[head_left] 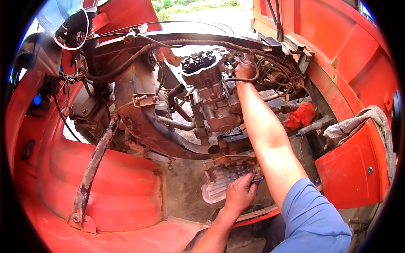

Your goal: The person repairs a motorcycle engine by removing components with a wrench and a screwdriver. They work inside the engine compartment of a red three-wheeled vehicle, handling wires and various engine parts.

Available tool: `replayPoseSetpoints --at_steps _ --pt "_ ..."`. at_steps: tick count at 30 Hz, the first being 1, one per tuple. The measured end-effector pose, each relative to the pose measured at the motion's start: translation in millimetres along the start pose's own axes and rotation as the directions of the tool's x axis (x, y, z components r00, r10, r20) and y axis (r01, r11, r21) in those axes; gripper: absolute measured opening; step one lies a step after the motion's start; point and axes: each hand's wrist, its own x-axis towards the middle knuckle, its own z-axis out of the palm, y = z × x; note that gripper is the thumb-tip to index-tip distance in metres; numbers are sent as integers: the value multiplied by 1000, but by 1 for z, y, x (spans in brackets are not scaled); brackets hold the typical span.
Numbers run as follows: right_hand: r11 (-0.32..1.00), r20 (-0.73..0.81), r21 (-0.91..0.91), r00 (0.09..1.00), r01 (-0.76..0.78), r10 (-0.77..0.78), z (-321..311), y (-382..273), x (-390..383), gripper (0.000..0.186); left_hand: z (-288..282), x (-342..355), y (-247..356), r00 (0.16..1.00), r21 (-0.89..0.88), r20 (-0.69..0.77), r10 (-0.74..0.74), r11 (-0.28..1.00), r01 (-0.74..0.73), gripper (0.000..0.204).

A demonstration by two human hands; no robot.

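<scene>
The engine (211, 90) sits at centre frame, bolted into the rusty frame (145, 126) of a red vehicle, its head tilted toward 11 o'clock; the right hand (244, 68) is pressed against its upper right side, at 2 o'clock from the block, fingers curled among the cables (278, 67) there; whether they pinch a fitting or only feel for one I cannot tell. The left hand (240, 192) is low, at 6 o'clock from the engine, closed round a small dark tool (256, 180) just above the footplate (221, 181). To work well here, I judge: keep the right arm clear of the wire bundle, brace the elbow, and bring the tool up only once the fingers have found the part by touch. A red rag (300, 114) lies at 3 o'clock; a grey cloth (358, 123) drapes over the red panel (352, 168) beyond.
</scene>
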Motion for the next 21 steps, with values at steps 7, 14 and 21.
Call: replayPoseSetpoints --at_steps 7,14,21 --pt "991 -49 -119 997 -69 63 2 -12 -9 13 -4 -1 2 1000 -1 14 -3 1000 3 14" --pt "987 -103 -160 995 -28 12 -3 3 -2 13 -1 2 6 1000 -31 10 7 1000 -6 10" --pt "951 151 -264 967 -160 204 -20 -18 -9 28 -2 2 8 998 9 65 -18 1000 18 9"
